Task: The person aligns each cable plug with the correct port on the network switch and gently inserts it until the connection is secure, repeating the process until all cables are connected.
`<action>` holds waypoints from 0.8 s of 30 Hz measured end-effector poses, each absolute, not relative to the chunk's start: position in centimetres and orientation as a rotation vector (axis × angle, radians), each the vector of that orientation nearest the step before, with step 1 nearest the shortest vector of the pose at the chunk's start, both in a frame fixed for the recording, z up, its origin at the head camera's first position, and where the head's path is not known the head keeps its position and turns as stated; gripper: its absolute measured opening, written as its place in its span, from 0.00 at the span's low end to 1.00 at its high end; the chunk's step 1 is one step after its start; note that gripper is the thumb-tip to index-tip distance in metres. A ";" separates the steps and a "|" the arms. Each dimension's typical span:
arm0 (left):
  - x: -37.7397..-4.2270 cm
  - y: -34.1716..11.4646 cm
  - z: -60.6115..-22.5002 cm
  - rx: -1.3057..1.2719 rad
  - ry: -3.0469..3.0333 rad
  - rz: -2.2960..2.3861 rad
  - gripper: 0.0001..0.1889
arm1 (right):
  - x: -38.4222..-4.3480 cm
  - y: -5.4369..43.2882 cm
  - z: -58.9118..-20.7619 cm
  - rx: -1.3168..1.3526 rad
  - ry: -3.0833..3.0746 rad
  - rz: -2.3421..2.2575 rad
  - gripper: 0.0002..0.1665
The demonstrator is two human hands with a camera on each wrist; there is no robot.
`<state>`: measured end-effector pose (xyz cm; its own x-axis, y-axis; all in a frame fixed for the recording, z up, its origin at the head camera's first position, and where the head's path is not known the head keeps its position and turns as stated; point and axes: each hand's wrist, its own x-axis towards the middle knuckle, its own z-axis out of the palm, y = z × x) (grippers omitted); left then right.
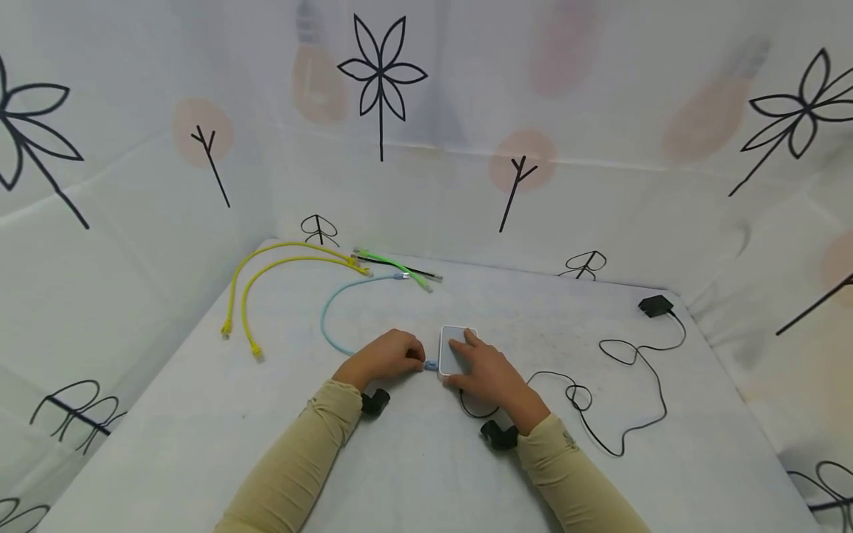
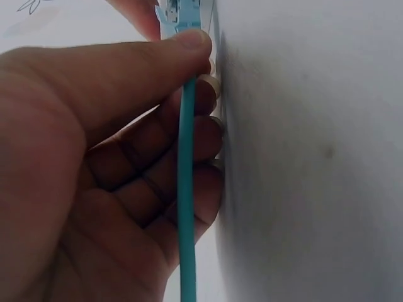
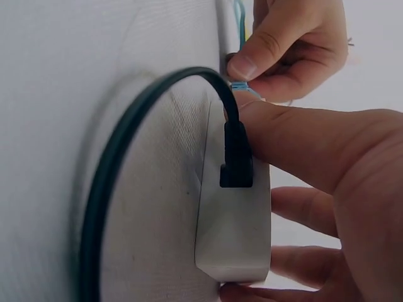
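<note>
Left hand pinches the blue cable by its plug at the left side of the box, box centred between hands, right hand clamped on it; can't tell if it's seated, so I'd keep it level, push straight, brace the box. Around: yellow cables far left, green cable and black cable far centre, cord looping right, adapter far right. Likely snag: cord's connector beside right thumb, near side, don't lever it.
</note>
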<state>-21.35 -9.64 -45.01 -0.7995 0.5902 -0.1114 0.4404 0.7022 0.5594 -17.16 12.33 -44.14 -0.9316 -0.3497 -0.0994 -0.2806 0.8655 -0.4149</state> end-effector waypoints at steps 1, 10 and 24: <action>-21.4 -9.7 -45.1 0.816 2.633 0.752 0.04 | -17.2 12.3 -44.2 -0.489 2.869 -0.598 0.44; -21.4 -10.5 -44.8 0.819 2.648 0.742 0.04 | -17.2 12.3 -44.1 -0.475 2.876 -0.578 0.44; -20.9 -13.8 -44.9 0.770 2.757 0.703 0.07 | -17.3 12.2 -44.2 -0.487 2.885 -0.565 0.44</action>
